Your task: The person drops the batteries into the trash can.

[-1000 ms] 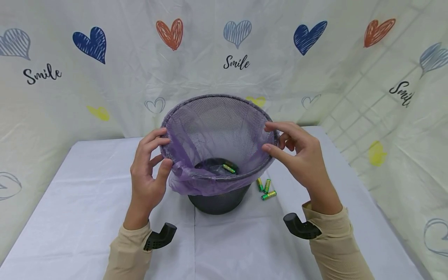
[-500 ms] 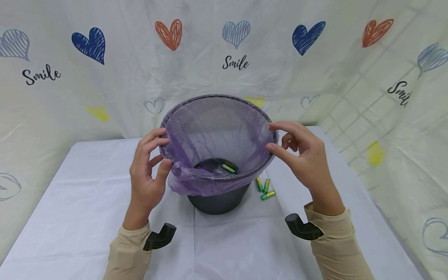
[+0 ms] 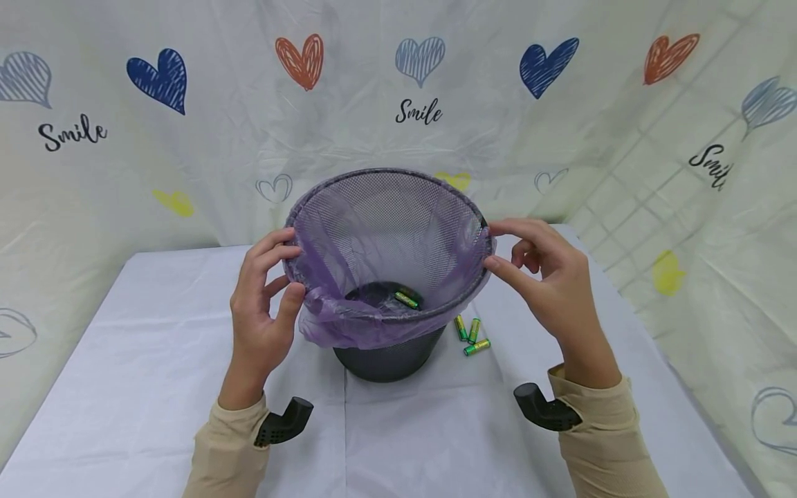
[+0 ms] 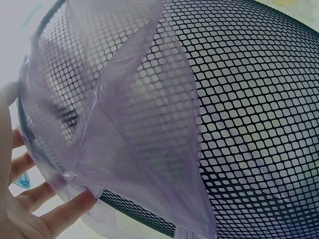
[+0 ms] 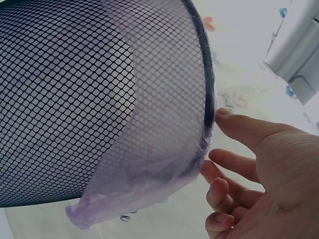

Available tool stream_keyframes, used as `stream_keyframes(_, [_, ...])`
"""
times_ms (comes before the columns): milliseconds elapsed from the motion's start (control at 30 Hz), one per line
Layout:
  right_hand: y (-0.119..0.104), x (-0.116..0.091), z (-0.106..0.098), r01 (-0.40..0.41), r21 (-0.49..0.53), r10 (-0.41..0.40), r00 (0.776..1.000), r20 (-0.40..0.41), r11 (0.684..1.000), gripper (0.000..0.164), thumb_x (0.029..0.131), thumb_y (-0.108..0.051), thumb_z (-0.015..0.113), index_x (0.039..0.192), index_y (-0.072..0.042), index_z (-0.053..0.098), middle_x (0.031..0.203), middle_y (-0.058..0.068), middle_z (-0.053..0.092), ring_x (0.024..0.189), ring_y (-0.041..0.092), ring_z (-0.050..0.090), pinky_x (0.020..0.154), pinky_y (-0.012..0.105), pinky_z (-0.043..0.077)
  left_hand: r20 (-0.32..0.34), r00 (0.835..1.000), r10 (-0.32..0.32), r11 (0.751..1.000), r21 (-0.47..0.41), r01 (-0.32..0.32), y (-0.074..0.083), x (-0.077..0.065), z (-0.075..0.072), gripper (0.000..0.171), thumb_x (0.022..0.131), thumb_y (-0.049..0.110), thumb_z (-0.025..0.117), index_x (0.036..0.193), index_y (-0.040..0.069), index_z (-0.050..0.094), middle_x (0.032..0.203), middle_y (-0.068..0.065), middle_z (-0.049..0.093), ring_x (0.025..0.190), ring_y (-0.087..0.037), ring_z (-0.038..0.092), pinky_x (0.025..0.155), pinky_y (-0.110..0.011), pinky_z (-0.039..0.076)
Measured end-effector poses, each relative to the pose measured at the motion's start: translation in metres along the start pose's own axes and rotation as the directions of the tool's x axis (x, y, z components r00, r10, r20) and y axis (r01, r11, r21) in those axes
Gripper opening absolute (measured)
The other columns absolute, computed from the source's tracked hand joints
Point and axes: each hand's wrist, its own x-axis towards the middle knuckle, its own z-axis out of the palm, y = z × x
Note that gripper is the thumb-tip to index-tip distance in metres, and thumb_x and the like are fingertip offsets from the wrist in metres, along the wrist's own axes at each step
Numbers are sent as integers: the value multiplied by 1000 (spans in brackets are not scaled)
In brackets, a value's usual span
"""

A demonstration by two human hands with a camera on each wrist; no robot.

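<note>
Deep inside the purple-lined mesh bin (image 3: 385, 365) lies a green battery (image 3: 407, 300).

- A makeshift, curtained-off setting; what kind of building holds it cannot be told.
- A white-covered table (image 3: 156, 360) serves as the work surface.
- Pale sheeting (image 3: 349, 131), printed with hearts (image 3: 548, 67), hangs behind and alongside.

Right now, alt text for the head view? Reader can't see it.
A left hand and right hand at opposite sides of a black mesh bin, a purple bag draped over its rim. At least one green battery lies inside; three more batteries lie on the white-covered table, right of the bin.
</note>
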Motion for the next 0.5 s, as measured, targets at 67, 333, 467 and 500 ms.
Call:
stream_keyframes(67, [1, -1, -1, -2, -10, 2, 1000, 0, 1000, 34, 73, 4, 71, 106, -1, 65, 94, 3, 62, 67, 10, 43, 55, 19, 33, 1, 1000, -1, 1000, 1, 1, 0, 0, 0, 57, 91, 39, 52, 107, -16, 51, 123, -32, 47, 117, -33, 48, 81, -13, 50])
stream_keyframes(333, [19, -5, -4, -20, -14, 20, 1000, -6, 1000, 37, 72, 2, 73, 107, -8, 66, 95, -2, 61, 67, 9, 43, 55, 20, 33, 5, 1000, -7, 1000, 4, 7, 0, 0, 0, 57, 91, 39, 52, 108, -16, 51, 124, -32, 47, 118, -32, 48, 81, -13, 50])
stream_keyframes(467, [32, -8, -6, -38, -29, 38, 999, -8, 999, 38, 72, -1, 74, 108, -12, 66, 97, -3, 62, 68, 9, 44, 55, 20, 34, 6, 1000, -6, 1000, 6, 6, 0, 0, 0, 57, 91, 39, 52, 108, -16, 51, 124, -32, 47, 118, -32, 48, 80, -14, 51])
stream_keyframes(500, [34, -9, -6, -40, -31, 40, 999, -7, 999, 38, 72, -1, 74, 108, -12, 66, 97, -3, 62, 68, 9, 44, 55, 20, 34, 7, 1000, -7, 1000, 7, 7, 0, 0, 0, 57, 91, 39, 52, 108, -16, 51, 124, -32, 47, 118, -32, 48, 80, -14, 51])
